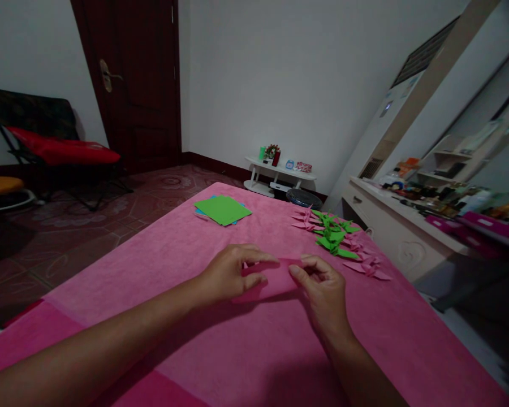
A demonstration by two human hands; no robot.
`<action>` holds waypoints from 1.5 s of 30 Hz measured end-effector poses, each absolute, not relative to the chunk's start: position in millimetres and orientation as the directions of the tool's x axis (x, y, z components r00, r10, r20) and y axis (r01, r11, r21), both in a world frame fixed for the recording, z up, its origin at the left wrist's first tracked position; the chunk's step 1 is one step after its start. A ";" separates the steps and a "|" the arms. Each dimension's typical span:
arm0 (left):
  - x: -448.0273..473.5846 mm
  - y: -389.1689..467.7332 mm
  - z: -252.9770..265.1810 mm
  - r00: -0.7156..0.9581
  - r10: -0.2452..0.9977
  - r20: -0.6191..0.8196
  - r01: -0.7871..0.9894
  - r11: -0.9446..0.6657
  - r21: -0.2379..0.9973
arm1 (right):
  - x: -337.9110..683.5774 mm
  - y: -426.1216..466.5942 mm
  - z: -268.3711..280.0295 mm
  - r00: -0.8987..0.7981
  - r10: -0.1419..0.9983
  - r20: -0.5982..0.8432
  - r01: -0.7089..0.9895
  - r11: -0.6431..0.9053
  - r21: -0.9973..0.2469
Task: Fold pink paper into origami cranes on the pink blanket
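The right fingers (302, 276) pinch the pink paper (276, 281) at its right end. The left fingers (254, 280), held apart, reach over its left end.

Slim bare forearms (123, 333) taper toward a bare left hand (231, 271) and bare right hand (326, 291).
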State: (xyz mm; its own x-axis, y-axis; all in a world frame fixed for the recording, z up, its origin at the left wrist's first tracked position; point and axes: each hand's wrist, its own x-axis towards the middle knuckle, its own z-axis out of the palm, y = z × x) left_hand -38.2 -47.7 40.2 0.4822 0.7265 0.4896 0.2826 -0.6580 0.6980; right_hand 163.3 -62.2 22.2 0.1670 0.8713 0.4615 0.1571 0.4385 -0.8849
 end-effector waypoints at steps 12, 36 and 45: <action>-36.6 -51.7 47.0 0.482 0.760 0.435 0.255 -0.597 0.761 | 154.7 -69.9 24.8 0.097 0.858 0.504 0.207 0.478 -0.854; -56.0 -51.5 9.8 0.133 0.954 0.268 -0.070 -0.261 0.963 | 177.0 -50.2 1.8 0.345 0.899 0.268 -0.249 0.364 -0.898; -58.4 -49.0 5.1 0.039 0.968 0.248 -0.041 -0.247 0.968 | 181.6 -46.8 -6.7 0.368 0.877 0.308 -0.124 0.375 -0.919</action>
